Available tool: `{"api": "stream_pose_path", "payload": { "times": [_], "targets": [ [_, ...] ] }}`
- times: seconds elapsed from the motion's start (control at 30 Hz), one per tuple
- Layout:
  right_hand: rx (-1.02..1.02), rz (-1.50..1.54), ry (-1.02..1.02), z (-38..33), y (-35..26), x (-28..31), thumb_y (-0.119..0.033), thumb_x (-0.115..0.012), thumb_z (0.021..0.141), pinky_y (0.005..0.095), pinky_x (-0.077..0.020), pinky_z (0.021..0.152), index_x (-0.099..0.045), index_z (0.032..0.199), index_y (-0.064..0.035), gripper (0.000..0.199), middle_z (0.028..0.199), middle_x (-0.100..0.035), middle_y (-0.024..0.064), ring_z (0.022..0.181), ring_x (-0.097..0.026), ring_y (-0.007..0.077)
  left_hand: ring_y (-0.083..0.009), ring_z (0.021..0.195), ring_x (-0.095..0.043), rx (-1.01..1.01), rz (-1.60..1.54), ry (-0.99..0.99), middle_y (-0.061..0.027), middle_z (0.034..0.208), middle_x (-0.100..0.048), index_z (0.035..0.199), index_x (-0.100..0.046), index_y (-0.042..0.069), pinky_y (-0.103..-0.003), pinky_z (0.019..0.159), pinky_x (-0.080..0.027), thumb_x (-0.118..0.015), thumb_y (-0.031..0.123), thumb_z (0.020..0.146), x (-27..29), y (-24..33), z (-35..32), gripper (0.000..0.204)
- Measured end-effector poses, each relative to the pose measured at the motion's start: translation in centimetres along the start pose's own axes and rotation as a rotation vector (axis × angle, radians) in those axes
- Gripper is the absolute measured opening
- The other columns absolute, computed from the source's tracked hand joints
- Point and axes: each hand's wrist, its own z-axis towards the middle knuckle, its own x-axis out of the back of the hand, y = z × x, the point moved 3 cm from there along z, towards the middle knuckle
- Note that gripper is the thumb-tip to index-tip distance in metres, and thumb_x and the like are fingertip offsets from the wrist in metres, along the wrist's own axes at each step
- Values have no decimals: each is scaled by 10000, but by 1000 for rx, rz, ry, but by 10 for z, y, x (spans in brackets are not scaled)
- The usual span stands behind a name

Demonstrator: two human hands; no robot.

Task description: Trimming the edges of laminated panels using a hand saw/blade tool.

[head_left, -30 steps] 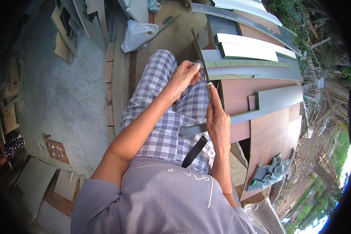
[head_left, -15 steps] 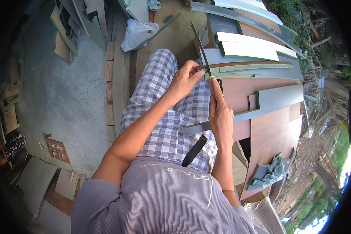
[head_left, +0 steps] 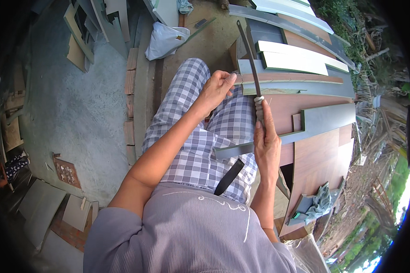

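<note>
My right hand (head_left: 267, 143) is closed around the pale, wrapped handle of a long, narrow, dark-bladed knife (head_left: 250, 57). The blade points away from me and crosses over a narrow brown strip of board (head_left: 291, 78); I cannot tell whether it touches. At the strip's left end, my left hand (head_left: 215, 91) pinches it between thumb and fingers. Below the strip lies a thin piece with a pale green edge (head_left: 273, 90). Nearer to me, an L-shaped grey board (head_left: 328, 117) reaches out over my checked trousers.
Several white and grey boards (head_left: 291, 59) lie stacked at the far right. A brown panel (head_left: 319, 159) carries a crumpled blue-grey cloth (head_left: 321, 202). A white plastic bag (head_left: 166, 41) sits on the ground beyond my knee. More panels (head_left: 79, 38) lean at the far left.
My right hand has drawn the knife rightward, away from my left hand. The strip has turned, so its brown face shows more and its scored green side less.
</note>
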Motion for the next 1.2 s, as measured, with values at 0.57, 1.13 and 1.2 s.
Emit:
{"api": "stream_pose_path", "payload": {
  "times": [0.57,1.13,1.2],
  "targets": [
    [143,-115,23,-5,4,-11,-73,-507,971,412,-530,726,-443,1438,-229,497,1197,-661,123,845,-706,269,-101,758,-594,-213,278,8,-47,847,-636,1064,-554,12,-259,681,-485,-641,240,938,-4,-6,-3,274],
    [123,-219,-11,1,7,-18,-67,-523,954,458,-504,654,-417,1446,-250,535,896,-680,153,714,-659,329,-228,758,-638,-474,533,92,-133,841,-641,1059,-571,8,-352,686,-505,-662,114,890,-6,8,-14,219],
    [114,-237,-27,-3,8,-17,-63,-523,951,460,-502,642,-406,1451,-254,547,883,-678,157,709,-660,328,-232,755,-637,-496,569,107,-135,845,-641,1061,-572,11,-354,685,-502,-664,97,883,-5,8,-14,218]
  ]
}}
